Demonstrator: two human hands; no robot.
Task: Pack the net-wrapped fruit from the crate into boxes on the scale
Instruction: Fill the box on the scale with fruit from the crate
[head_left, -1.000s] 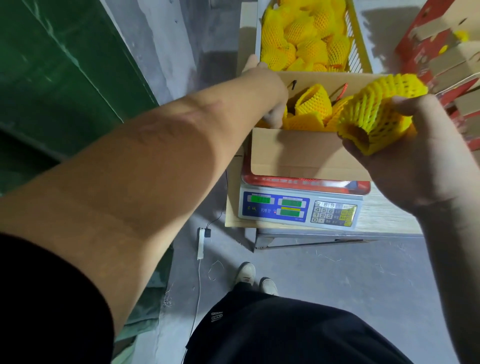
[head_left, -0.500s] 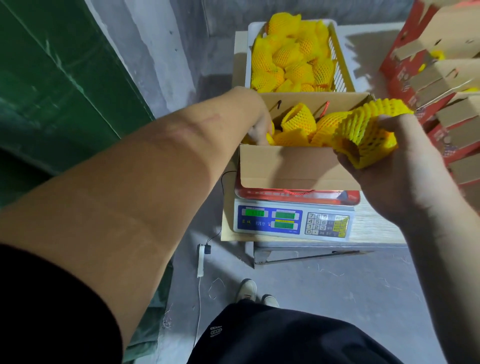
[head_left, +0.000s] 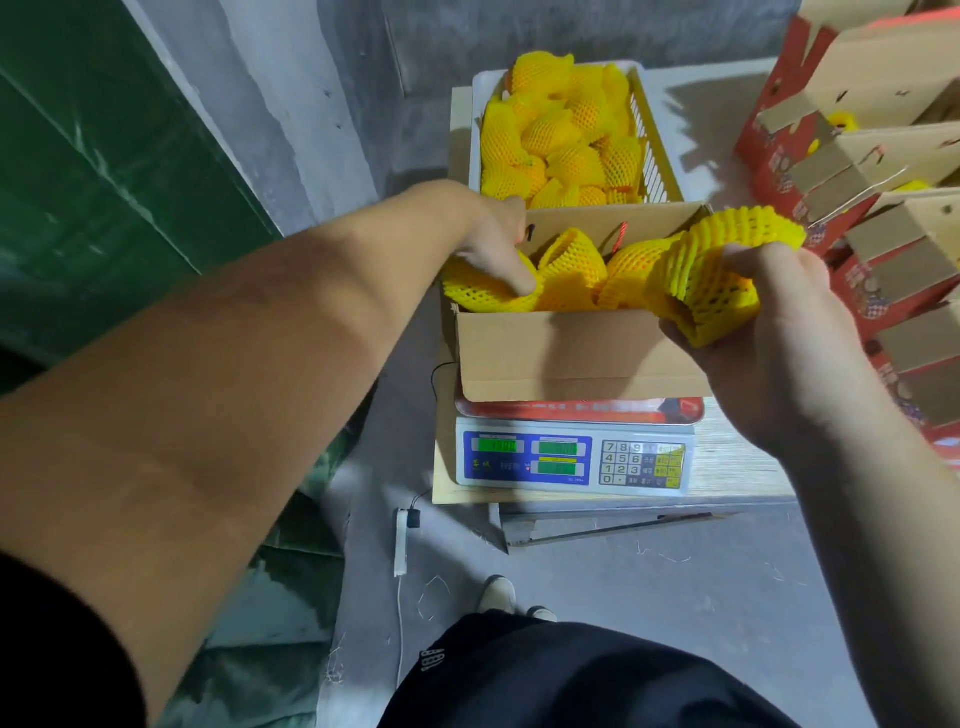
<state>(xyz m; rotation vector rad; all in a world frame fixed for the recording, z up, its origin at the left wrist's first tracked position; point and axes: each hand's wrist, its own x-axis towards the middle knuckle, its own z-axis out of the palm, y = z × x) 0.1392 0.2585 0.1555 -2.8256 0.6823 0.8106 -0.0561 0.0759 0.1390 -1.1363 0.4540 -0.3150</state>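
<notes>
While the open box (head_left: 582, 353) sits on the scale (head_left: 574, 460) so its weight reads as it fills, the left hand (head_left: 493, 249) reaches into its left end, fingers curled onto a net-wrapped fruit (head_left: 480, 293), probably bedding it down to make room. To the right, the right hand (head_left: 769, 332) grips another yellow netted fruit (head_left: 717, 275) just over the box's right edge, ready to go in. Beyond the box, the crate (head_left: 652, 156) holds plenty more on the counter (head_left: 727, 467).
</notes>
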